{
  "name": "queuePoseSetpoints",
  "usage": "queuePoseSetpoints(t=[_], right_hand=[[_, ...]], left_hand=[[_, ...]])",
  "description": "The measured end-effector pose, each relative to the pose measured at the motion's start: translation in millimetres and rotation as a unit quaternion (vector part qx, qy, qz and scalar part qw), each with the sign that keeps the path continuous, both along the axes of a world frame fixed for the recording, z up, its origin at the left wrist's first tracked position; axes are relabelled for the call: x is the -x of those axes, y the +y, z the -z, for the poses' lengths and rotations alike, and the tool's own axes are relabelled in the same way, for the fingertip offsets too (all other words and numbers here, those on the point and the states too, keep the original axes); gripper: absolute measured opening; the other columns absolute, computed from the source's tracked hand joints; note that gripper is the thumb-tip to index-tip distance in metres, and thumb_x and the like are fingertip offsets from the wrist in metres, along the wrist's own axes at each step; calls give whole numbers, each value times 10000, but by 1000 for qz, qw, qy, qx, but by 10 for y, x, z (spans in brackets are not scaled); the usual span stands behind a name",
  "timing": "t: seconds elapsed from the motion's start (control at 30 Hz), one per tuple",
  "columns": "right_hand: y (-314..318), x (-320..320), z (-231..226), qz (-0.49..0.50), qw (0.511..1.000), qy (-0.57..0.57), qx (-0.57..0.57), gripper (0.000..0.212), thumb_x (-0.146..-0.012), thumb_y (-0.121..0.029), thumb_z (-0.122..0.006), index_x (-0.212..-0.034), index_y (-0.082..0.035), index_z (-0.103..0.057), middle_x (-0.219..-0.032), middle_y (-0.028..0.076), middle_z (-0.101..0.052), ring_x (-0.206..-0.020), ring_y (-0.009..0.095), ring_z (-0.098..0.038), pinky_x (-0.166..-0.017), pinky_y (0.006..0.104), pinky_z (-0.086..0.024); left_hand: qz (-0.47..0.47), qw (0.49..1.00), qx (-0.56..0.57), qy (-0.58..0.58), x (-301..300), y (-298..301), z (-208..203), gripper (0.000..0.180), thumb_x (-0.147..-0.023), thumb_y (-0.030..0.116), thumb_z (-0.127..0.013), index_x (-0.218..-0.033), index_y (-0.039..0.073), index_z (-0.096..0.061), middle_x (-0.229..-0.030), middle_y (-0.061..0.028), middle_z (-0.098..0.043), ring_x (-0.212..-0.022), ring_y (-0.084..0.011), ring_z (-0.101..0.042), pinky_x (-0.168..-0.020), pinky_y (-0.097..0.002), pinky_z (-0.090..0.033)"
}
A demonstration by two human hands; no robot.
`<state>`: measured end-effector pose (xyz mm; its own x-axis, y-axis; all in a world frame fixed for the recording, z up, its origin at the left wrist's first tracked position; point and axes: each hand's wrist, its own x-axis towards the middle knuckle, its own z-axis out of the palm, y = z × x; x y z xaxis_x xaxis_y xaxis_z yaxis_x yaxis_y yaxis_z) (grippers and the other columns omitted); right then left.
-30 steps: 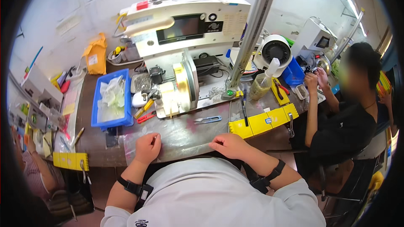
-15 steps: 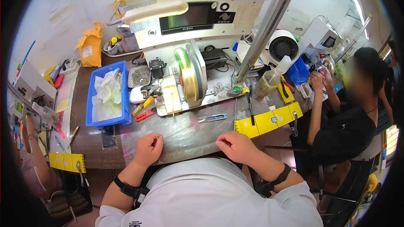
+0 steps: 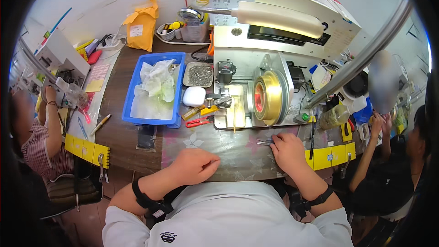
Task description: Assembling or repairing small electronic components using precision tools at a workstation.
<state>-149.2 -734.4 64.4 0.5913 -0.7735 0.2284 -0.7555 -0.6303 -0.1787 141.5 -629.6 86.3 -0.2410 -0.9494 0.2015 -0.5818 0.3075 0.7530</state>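
My right hand (image 3: 289, 152) lies over the handle of a pair of small thread snips (image 3: 263, 142) at the front of the table. Its fingers are curled on them, and only the pointed metal end shows past the fingertips. Further left, my left hand (image 3: 196, 167) hovers by the table's front edge, its fingers closed together; whether anything small is inside is hidden. Straight ahead stands a white bench machine (image 3: 228, 36) with a gold-rimmed wheel (image 3: 273, 98). A small yellow plate (image 3: 235, 105) sits beside the wheel.
Left of the machine are a blue tray (image 3: 183, 71) with crumpled white paper, a dish of small metal bits (image 3: 199, 74), a white rounded case (image 3: 194, 96) and red-handled pliers (image 3: 199, 122). A metal post (image 3: 361, 52) slants up at right. People sit on both sides.
My right hand has reached forward onto the thread snips, which lay uncovered before. My left hand has turned inward and stays closed. The view has swung left.
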Motion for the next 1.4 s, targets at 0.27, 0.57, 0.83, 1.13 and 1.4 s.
queuePoseSetpoints(t=[0.27,0.57,0.83,1.13,1.4], right_hand=[[-90,-52,-21,-24,999,-21,-26,200,-744,-129,-665,-912,-29,-619,-905,99,-603,-879,285,-560,-765,414,-445],[223,10,-34,-7,922,-230,-313,218,-791,-161,-674,-914,-29,-552,-704,152,-617,-614,311,-612,-565,365,-481],[113,382,-312,40,943,-220,-247,165,-758,-110,-682,-886,-21,-632,-749,142,-632,-671,242,-635,-606,305,-487],[-190,1245,-96,280,745,-588,-143,124,-875,-85,-591,-985,-33,-572,-727,-29,-546,-547,55,-456,-485,200,-362],[-271,1392,192,332,736,-563,-176,118,-908,-141,-562,-836,-76,-496,-603,-38,-441,-489,46,-381,-454,199,-289]], left_hand=[[-110,994,-9,6,-517,-456,-543,111,-858,141,-602,-858,37,-640,-692,-39,-614,-605,-137,-569,-540,-285,-441],[-225,857,-39,463,-348,-731,19,114,-912,103,-552,-925,-6,-580,-694,16,-545,-578,-28,-434,-528,-189,-347],[-243,888,55,386,-87,-623,382,44,-875,25,-580,-906,-3,-593,-736,3,-589,-603,-16,-481,-529,-180,-388],[-201,936,109,269,-102,-591,582,48,-846,-10,-583,-890,-21,-601,-706,7,-559,-591,-29,-470,-537,-183,-383],[-209,937,128,248,-30,-586,636,53,-848,-8,-581,-896,-22,-596,-715,12,-557,-602,-27,-464,-547,-181,-378]])
